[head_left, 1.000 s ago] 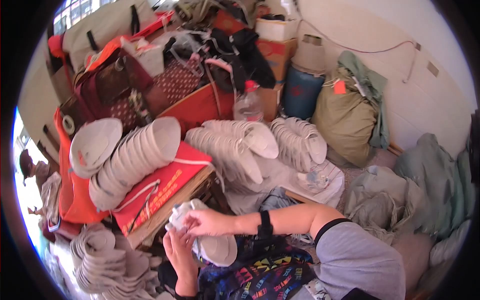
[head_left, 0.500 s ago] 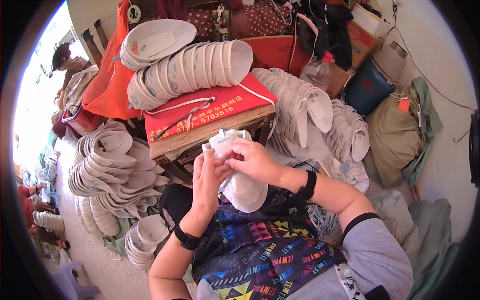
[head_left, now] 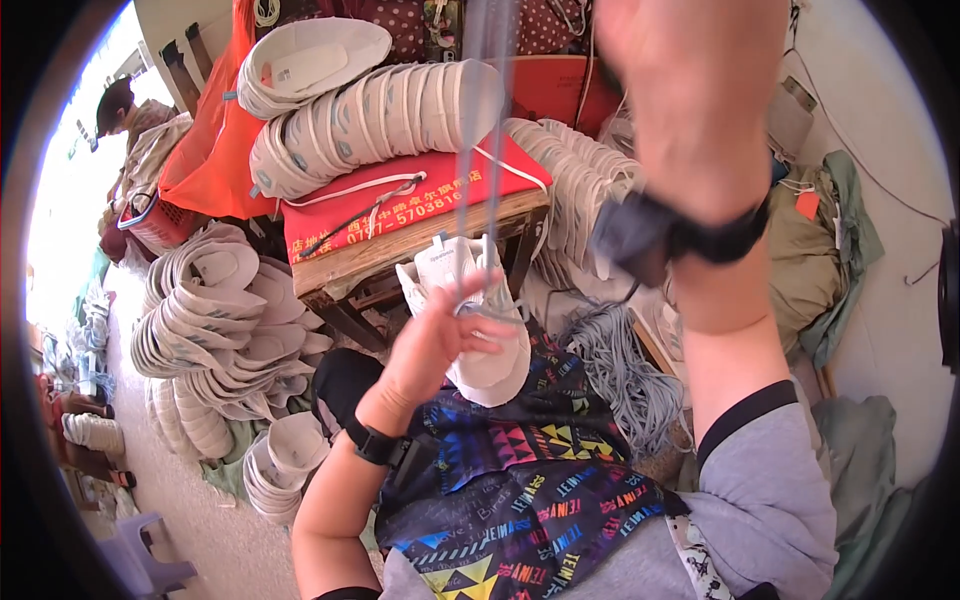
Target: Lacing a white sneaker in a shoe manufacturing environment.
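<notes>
A white shoe upper lies toe toward me over my lap, its tongue pointing away. My left hand is at its lace opening, fingers apart and slightly blurred. Blurred strands of grey shoelace rise steeply from the shoe past my left fingers and leave the picture at the top. Raised high on the right is my right hand, smeared by motion. Its fingers run out of the top edge, so their grip is hidden.
Stacked shoe uppers lie on a red bag over a wooden stool. More piles stand on the floor at left and behind right. A bundle of grey laces lies beside my lap. Another person is far left.
My right hand has gone from the shoe up and to the right. Lace strands now stretch upward from the shoe. My left hand's fingers have spread; the lace bundle is more exposed.
</notes>
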A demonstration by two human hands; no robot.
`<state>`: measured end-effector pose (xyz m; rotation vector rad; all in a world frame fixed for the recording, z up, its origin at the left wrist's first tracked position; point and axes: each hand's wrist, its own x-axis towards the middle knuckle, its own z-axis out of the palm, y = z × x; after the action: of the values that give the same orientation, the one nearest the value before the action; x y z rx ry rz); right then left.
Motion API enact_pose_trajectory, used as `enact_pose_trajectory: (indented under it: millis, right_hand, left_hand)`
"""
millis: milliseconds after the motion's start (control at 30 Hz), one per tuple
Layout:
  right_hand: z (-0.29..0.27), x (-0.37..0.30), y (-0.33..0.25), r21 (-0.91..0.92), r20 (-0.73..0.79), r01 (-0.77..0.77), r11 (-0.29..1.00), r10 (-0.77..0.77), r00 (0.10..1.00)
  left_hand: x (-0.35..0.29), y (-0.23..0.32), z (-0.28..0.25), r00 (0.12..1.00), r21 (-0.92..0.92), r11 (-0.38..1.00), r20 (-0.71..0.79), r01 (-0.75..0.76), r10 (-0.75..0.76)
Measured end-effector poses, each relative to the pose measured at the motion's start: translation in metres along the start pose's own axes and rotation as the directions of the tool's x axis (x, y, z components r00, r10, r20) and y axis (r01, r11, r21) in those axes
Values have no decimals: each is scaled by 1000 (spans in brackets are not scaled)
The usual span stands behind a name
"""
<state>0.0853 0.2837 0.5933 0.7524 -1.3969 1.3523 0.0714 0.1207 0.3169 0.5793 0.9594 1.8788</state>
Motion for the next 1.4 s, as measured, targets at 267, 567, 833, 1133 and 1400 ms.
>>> enact_pose_trajectory:
  millis: [267,567,833,1133,1400]
  right_hand:
    - [-91,-33,88,-261,-36,-604,753,618,785]
    - [-81,-245,53,-786,442,-341,515,855,272]
    - [-57,-281,50,-843,413,61,534,572,709]
    - [-65,-269,54,-788,540,130,602,575,615]
    - [-106,-260,63,-435,497,-888,149,862,-98]
  left_hand:
    - [-48,48,67,962,604,797,216,2,-166]
    - [-31,93,25,841,693,699,-262,-177,474]
    - [-40,-9,-27,816,955,189,-294,229,497]
    - [-40,-34,-46,797,980,102,-198,170,571]
    - [-48,-24,-57,952,-749,661,-173,38,-251]
